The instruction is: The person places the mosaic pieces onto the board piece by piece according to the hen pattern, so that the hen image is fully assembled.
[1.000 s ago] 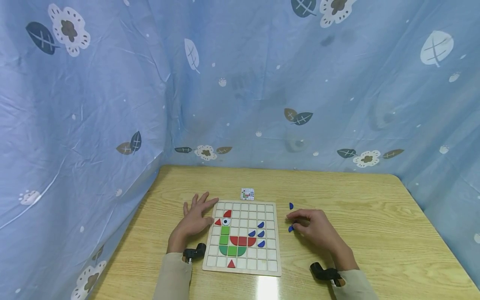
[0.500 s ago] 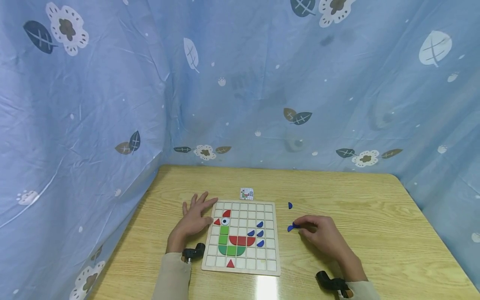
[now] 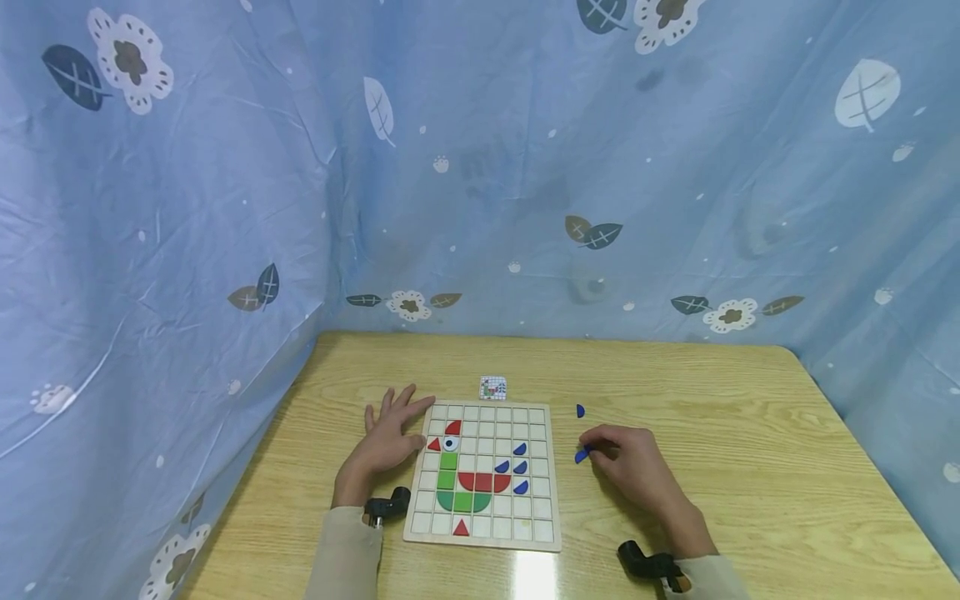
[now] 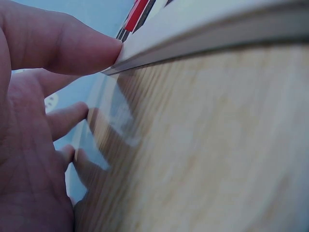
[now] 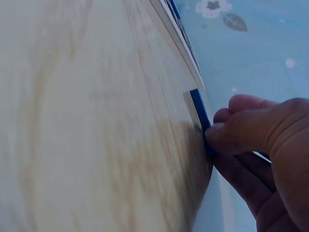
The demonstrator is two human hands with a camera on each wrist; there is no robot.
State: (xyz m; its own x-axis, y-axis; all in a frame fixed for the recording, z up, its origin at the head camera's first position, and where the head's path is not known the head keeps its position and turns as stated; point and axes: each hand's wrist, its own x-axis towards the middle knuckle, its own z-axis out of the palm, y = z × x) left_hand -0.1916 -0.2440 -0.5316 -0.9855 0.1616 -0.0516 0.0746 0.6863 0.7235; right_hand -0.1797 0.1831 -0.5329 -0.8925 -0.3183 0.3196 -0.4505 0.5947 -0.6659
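A square wooden grid board (image 3: 517,544) lies on the table, bearing flat coloured pieces that form a bird shape. My left hand (image 3: 386,440) steadies its left side, fingers spread, thumb on the edge and index fingertip by the far corner; the left wrist view shows the thumb against the board's rim (image 4: 203,34). Right of the board, my right hand (image 3: 636,467) pinches a blue half-round piece (image 3: 581,456) at table level. In the right wrist view the thumb presses this blue piece (image 5: 200,108), its lower part partly hidden by the fingers.
Another blue half-round piece (image 3: 580,411) lies farther back on the table. A small printed pattern card (image 3: 492,387) sits just beyond the board. Blue patterned cloth (image 3: 525,183) hangs behind and left of the wooden table (image 3: 750,433).
My right hand drew back slightly to the right with a dark blue edge at its fingertips, then returned left onto the near blue piece. The left hand stays put.
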